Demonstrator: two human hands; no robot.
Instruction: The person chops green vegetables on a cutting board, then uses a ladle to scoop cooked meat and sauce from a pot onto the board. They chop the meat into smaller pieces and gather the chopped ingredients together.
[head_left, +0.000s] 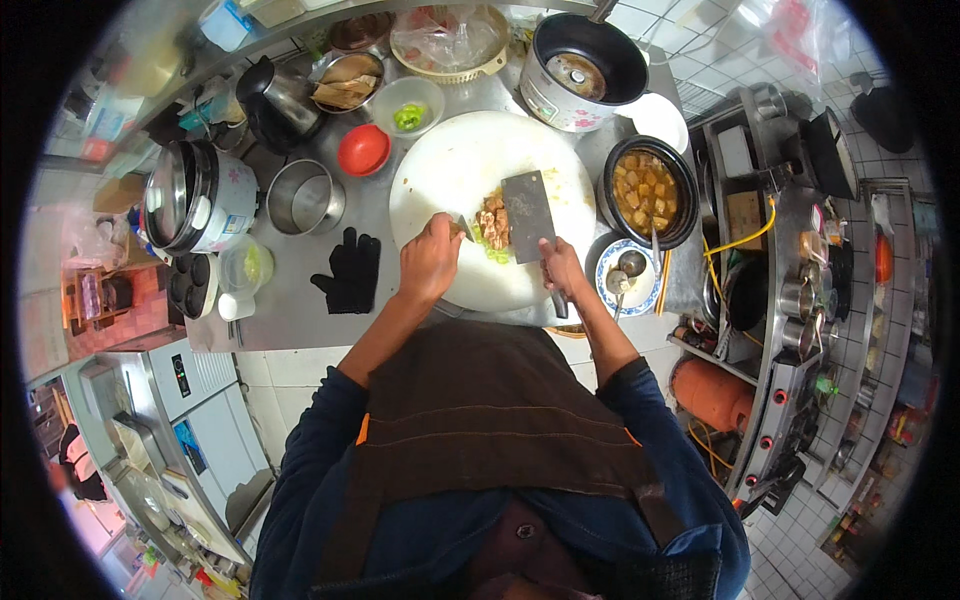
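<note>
My right hand (561, 268) grips the handle of a cleaver (528, 214), whose broad dark blade lies along the right side of chopped brown meat (492, 217). Pieces of green pepper (496, 253) are mixed in at the near and left edges of the meat. My left hand (433, 255) is closed on a small knife (464, 226), its blade tip pointing at the left side of the pile; its handle is mostly hidden by the fingers. All of this rests on a round white cutting board (442, 161).
Right of the board stand a black pot of stewed cubes (643, 187) and a blue-rimmed plate (604, 281) with spoons. On the left lie a black glove (349, 271), a steel pot (304, 199) and a red bowl (364, 150). A rice cooker (562, 101) stands behind.
</note>
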